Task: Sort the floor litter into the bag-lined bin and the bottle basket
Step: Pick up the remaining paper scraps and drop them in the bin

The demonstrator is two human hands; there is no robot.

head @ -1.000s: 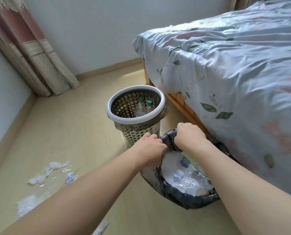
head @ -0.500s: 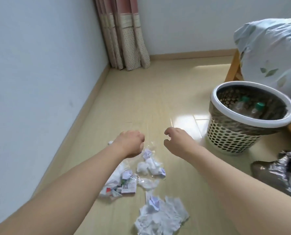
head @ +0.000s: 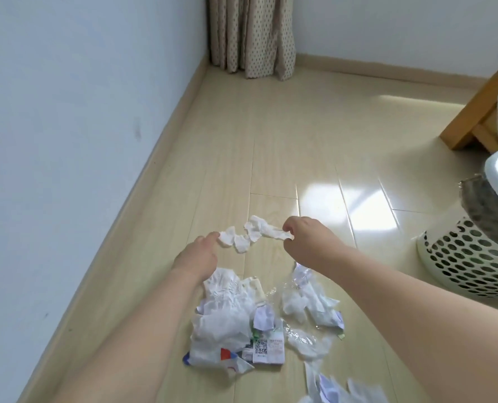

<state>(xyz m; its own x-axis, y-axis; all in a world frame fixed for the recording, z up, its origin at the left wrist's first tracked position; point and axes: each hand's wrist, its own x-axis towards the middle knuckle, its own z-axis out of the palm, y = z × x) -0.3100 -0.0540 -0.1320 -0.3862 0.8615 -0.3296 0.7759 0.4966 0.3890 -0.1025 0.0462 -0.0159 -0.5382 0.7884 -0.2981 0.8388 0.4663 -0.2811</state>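
Hands reached over the floor litter (head: 242, 324), the right hand (head: 303, 239) pinching one end of a crumpled tissue (head: 250, 235) and the left hand (head: 198, 254), fingers extended, touching the other, apparently to gather it for binning, with the bottle basket (head: 468, 263) at far right.

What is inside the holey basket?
Only the holey basket's white rim and a dark patch of its inside show. The picture's edge cuts off the rest, so its contents cannot be seen.
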